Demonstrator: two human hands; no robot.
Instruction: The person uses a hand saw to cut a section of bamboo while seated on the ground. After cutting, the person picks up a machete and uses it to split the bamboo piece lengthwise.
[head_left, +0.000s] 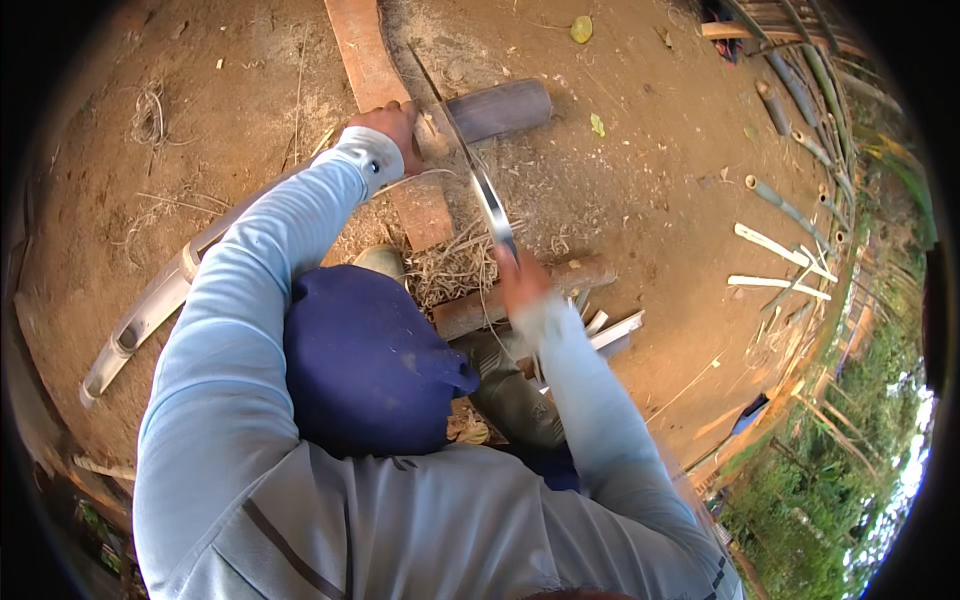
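Note:
My left hand point(390, 132) is closed over a thick bamboo pole point(160, 295), pressing it against a reddish wooden plank point(425, 215). The pole slants from the lower left, passes beneath my left forearm, and its dark end point(505, 108) sticks out beyond the plank. In my right hand point(522, 280), slightly blurred, is the handle of a handsaw point(490, 205). Its long narrow blade points away from me and crosses the pole just right of my left hand. How deep the teeth sit in the bamboo, I cannot tell.
Shavings point(455, 265) heap beside a short log point(465, 315). Dark blue cloth point(375, 360) covers my bent knee, near a rubber boot point(515, 400). Split pale strips point(780, 285) and cut bamboo pieces point(785, 205) lie at the right. A thin fibre coil point(150, 115) rests at the far left.

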